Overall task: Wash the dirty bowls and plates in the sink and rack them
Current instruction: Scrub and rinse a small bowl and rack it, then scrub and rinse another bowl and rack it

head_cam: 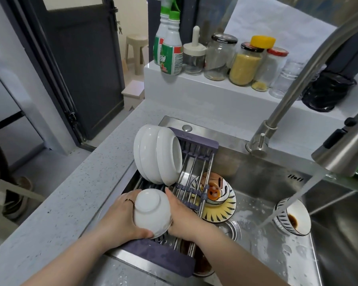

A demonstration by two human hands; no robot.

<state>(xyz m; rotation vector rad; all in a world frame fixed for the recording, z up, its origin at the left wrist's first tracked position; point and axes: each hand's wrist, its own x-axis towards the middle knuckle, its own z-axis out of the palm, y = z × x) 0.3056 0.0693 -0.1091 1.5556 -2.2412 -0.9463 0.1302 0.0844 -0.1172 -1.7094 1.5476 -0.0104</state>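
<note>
A white bowl (152,211) is held upside down and tilted over the near end of the rack (196,150). My left hand (120,219) grips its left side, thumb under the rim. My right hand (181,215) holds its right side. Several clean white bowls (157,153) lean on their sides at the rack's far end. Under the rack bars lies a yellow patterned plate (221,211) with a dirty patterned bowl (214,193) on it. A blue-striped bowl (292,216) with brown residue lies tilted in the sink (277,254). A brown-soiled dish (201,263) sits beneath the rack's near end.
The faucet (339,149) runs water into the sink beside the striped bowl. Jars and spray bottles (170,50) line the ledge behind the sink. A grey speckled counter (56,203) extends to the left. A black bag (329,89) sits at the ledge's right.
</note>
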